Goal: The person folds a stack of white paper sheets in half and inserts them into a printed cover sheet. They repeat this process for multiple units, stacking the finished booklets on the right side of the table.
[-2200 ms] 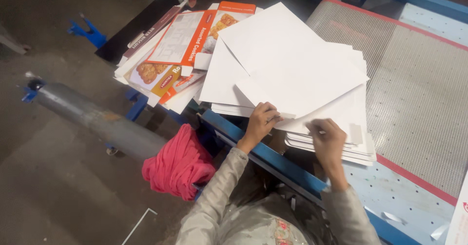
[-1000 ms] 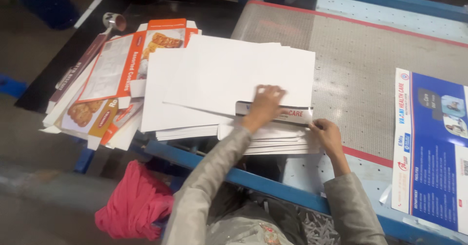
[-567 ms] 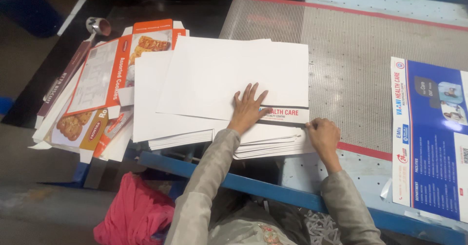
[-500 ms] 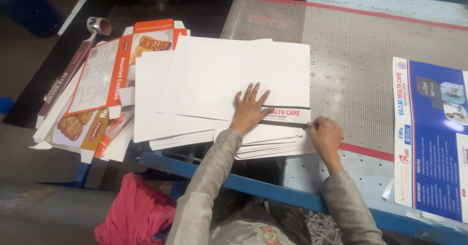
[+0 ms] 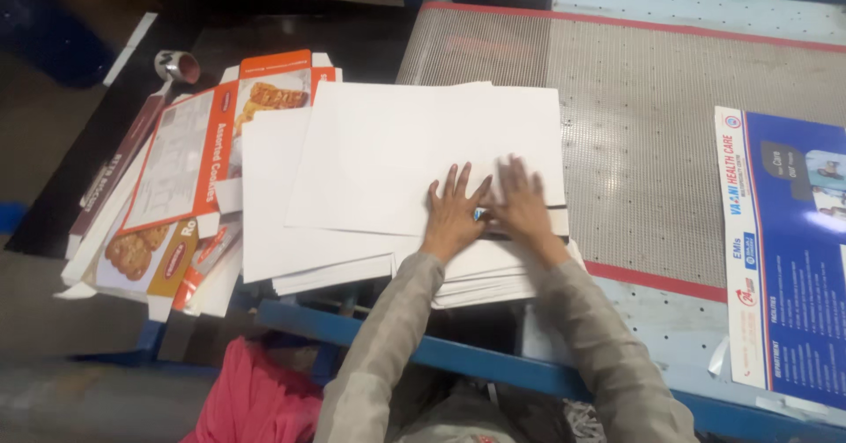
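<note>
Whereas half a second earlier the left hand point(image 5: 454, 218) lay flat on the top white sheet point(image 5: 423, 156) while the right hand point(image 5: 522, 209) pinched the sheet's near right corner beside an exposed printed strip, both hands now rest palm-down side by side on the sheet, and the strip is almost wholly covered. The change suggests that the top sheet has been slid into line with the stack of white sheets point(image 5: 352, 262) beneath it and is being pressed or smoothed, rather than lifted.

The fingers of both hands are spread and flat, pointing away from the person; they pinch nothing. The top sheet lies directly under both palms, near its lower right edge, and reaches up and to the left from them. The stack sits on the blue-framed surface point(image 5: 493, 368), partly on the grey mesh belt point(image 5: 643, 143).

To the left, well apart from the hands, lie flattened orange printed cartons point(image 5: 189, 165) and a roll of tape point(image 5: 179, 66). At right, a blue printed poster point(image 5: 784, 249) lies on the belt. A pink cloth point(image 5: 256, 399) lies below the surface edge.
</note>
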